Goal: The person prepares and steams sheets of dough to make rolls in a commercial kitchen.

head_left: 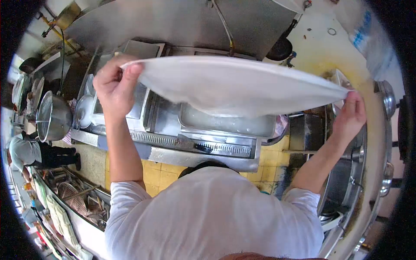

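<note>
A white cloth-like sheet (242, 84) hangs stretched between my two raised hands, its top edge nearly straight and its lower edge sagging. My left hand (118, 82) pinches its left corner between thumb and fingers. At the right end, my right hand (352, 110) grips the other corner. Below the sheet, a metal tray (229, 125) holds cloudy liquid and sits in a steel counter (173, 156). The sheet hides the back part of the tray.
A large metal bowl (53, 117) stands at the left. Another person (27, 151) in a white top is at the far left. A black pan (279, 48) hangs at the back right. Utensils fill a bin (78, 197) at the lower left.
</note>
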### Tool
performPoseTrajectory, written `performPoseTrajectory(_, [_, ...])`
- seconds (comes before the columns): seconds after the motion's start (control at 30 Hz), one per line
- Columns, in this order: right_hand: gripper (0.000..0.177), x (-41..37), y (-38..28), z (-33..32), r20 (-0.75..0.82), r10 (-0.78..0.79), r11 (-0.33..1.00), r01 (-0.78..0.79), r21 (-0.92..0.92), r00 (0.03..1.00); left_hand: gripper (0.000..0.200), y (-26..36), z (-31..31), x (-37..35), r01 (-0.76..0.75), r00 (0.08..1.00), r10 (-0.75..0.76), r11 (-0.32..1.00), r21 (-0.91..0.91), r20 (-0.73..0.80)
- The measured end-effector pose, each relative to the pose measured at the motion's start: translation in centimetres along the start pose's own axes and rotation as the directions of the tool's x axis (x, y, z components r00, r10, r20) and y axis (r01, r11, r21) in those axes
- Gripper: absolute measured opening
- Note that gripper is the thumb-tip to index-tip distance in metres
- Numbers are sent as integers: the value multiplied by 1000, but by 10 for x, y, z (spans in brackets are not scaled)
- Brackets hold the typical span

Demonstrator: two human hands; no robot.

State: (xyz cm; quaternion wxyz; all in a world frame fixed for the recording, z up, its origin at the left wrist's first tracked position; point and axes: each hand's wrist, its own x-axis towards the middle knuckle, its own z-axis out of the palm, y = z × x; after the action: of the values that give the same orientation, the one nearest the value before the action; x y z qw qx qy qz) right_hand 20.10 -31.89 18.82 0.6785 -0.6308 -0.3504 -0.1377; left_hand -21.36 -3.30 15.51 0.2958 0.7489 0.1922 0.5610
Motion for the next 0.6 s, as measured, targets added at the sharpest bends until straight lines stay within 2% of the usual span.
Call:
performPoseTrajectory(0.03, [15, -7, 9, -5, 47, -56, 990, 62, -125, 997, 16, -7, 0, -4, 92, 996, -94, 988, -122, -10])
performPoseTrajectory(0.1, [15, -30, 41, -8, 85, 240, 958, -222, -181, 967, 16, -37, 15, -19, 377, 920, -370, 925, -33, 132])
performPoseTrajectory(0.13, [16, -41, 49, 9, 92, 371, 921, -353, -168, 924, 18, -49, 30, -24, 513, 846, -508, 858, 12, 165])
performPoseTrajectory(0.17, [15, -47, 85, 12, 153, 443, 889, -412, -200, 883, 21, -66, 43, -24, 625, 742, -632, 773, 108, 226])
performPoseTrajectory(0.2, [16, -53, 99, 29, 201, 530, 847, -505, -165, 824, 22, -87, 59, -25, 697, 659, -700, 706, 128, 277])
performPoseTrajectory(0.23, [14, -54, 139, 40, 323, 515, 852, -516, -90, 794, 23, -132, 78, -31, 685, 678, -678, 723, 91, 284])
performPoseTrajectory(0.27, [12, -53, 162, 59, 333, 563, 803, -597, -2, 756, 23, -140, 95, -23, 650, 688, -670, 740, 172, 281])
performPoseTrajectory(0.3, [17, -49, 197, 79, 278, 562, 785, -608, 118, 779, 26, -166, 117, -21, 750, 644, -719, 661, -27, 261])
performPoseTrajectory(0.37, [34, -43, 226, 108, 308, 540, 746, -615, 257, 784, 43, -257, 158, -27, 435, 864, -466, 882, 183, 190])
performPoseTrajectory(0.4, [34, -50, 258, 117, 310, 535, 748, -611, 259, 786, 43, -285, 172, -43, 433, 867, -463, 883, 181, 186])
performPoseTrajectory(0.43, [46, -61, 299, 122, 391, 536, 793, -606, 70, 748, 51, -307, 184, -56, 297, 881, -383, 905, 304, 279])
performPoseTrajectory(0.47, [58, -67, 319, 124, 461, 552, 815, -568, -119, 695, 61, -315, 192, -62, 146, 870, -312, 902, 406, 381])
performPoseTrajectory(0.5, [63, -85, 309, 125, 584, 539, 837, -307, -454, 606, 65, -264, 188, -64, 274, 750, -459, 871, 407, 477])
performPoseTrajectory(0.53, [68, -117, 291, 123, 666, 571, 742, 46, -669, 481, 68, -200, 176, -78, 393, 593, -577, 816, 423, 562])
performPoseTrajectory(0.57, [71, -156, 280, 112, 804, 294, 829, 281, -484, 517, 62, -202, 175, -112, 129, 667, -385, 903, 410, 638])
performPoseTrajectory(0.6, [73, -191, 269, 99, 880, -6, 818, 508, -269, 476, 56, -213, 176, -147, -145, 683, -177, 918, 369, 709])
